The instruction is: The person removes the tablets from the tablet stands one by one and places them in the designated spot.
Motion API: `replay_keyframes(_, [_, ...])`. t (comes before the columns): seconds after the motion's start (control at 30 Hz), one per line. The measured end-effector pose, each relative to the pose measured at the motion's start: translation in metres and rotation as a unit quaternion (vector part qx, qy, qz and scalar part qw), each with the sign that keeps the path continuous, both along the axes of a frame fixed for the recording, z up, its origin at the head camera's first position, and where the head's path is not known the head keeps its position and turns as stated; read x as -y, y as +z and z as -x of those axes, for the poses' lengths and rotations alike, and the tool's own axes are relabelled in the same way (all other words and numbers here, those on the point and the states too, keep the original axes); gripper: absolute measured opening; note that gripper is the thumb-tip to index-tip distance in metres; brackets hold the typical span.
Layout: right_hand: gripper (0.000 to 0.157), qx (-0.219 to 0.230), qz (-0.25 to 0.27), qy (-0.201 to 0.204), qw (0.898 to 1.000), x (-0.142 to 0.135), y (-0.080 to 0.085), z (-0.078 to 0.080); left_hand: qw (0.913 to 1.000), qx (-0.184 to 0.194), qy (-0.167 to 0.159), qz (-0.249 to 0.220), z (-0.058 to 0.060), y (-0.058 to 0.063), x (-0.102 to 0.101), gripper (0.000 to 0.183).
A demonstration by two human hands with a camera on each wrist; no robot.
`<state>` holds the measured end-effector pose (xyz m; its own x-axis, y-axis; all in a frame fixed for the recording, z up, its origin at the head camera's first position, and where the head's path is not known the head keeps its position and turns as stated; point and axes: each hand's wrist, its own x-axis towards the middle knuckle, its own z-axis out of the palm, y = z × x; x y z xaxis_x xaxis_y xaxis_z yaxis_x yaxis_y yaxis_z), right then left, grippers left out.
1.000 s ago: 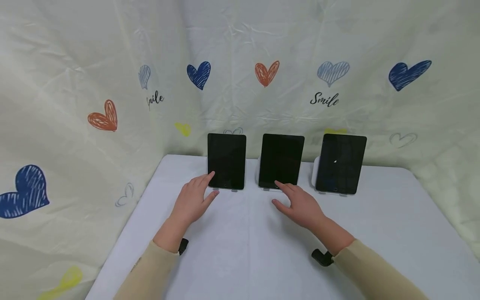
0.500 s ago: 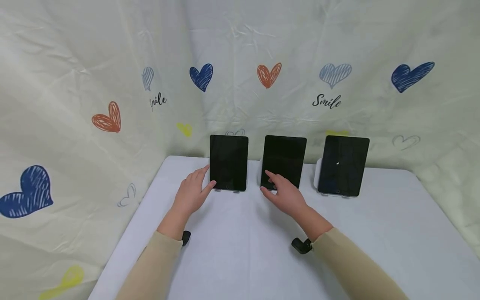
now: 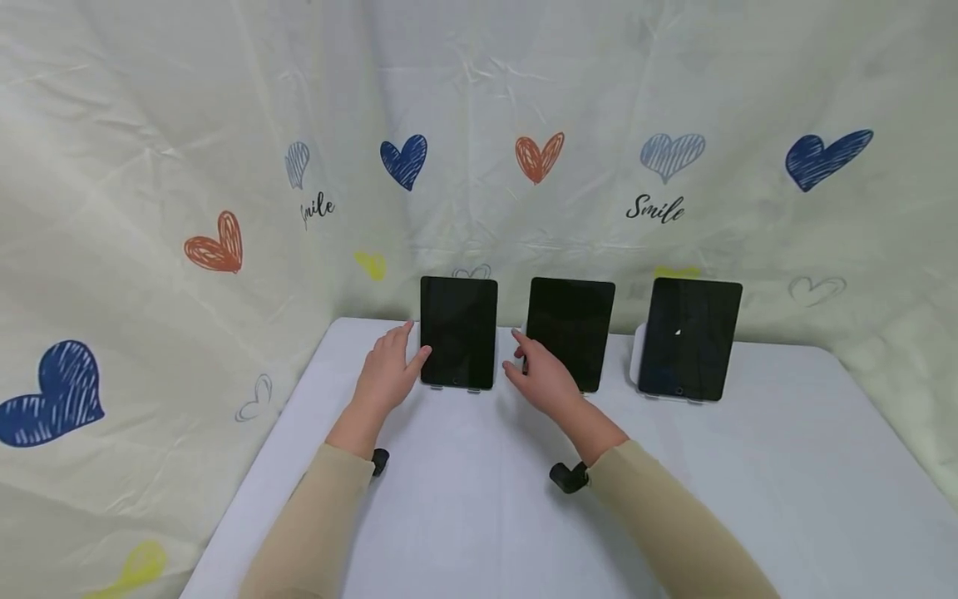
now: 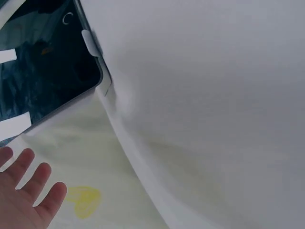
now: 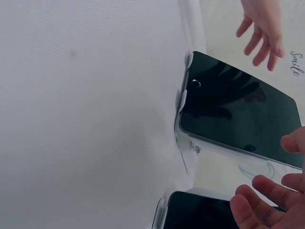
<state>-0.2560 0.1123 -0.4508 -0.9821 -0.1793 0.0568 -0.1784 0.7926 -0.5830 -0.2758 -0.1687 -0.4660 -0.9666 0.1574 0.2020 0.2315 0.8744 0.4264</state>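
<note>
Three dark-screened tablets lean upright in a row: the left tablet [image 3: 459, 324], the middle tablet [image 3: 575, 320] and the right tablet [image 3: 690, 337]. My left hand [image 3: 384, 370] is at the left tablet's left side, fingers spread and thumb overlapping its edge. In the left wrist view this hand [image 4: 21, 198] shows loosely extended fingers beside the tablet [image 4: 45, 62]. Between the left and middle tablets is my right hand [image 3: 548, 378], covering the middle one's lower left corner. The right wrist view shows the right hand [image 5: 274, 205] with relaxed fingers, holding nothing, near the left tablet [image 5: 233, 107].
A white stand [image 3: 638, 353] shows behind the right tablet, and small clips [image 5: 182, 100] hold the left tablet's lower edge. The white-covered table [image 3: 464, 516] meets a pale curtain [image 3: 464, 225] printed with hearts and "Smile" at the back.
My right hand has moved left from the front of the middle tablet to the gap beside the left one. The left hand's fingertips have shifted off the left tablet's face to its side.
</note>
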Motion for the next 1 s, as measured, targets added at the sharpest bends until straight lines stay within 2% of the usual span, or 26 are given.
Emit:
replay_keyframes(0.2, [0.067, 0.009, 0.005, -0.012, 1.000, 0.012, 0.001, 0.009, 0.9992, 0.030, 0.014, -0.022, 0.011, 0.002, -0.004, 0.077])
replay_keyframes(0.4, [0.065, 0.023, 0.006, -0.020, 1.000, 0.021, -0.003, 0.019, 0.9972, 0.054, 0.019, -0.048, 0.017, 0.004, -0.008, 0.073])
replay_keyframes(0.83, [0.066, 0.021, 0.001, -0.035, 0.999, 0.033, -0.003, 0.031, 0.9951, 0.057, 0.010, -0.080, 0.023, 0.001, -0.013, 0.072])
replay_keyframes(1.0, [0.064, 0.007, 0.014, -0.041, 0.999, 0.035, -0.002, 0.032, 0.9936, 0.045, 0.018, -0.102, 0.027, -0.001, -0.012, 0.068])
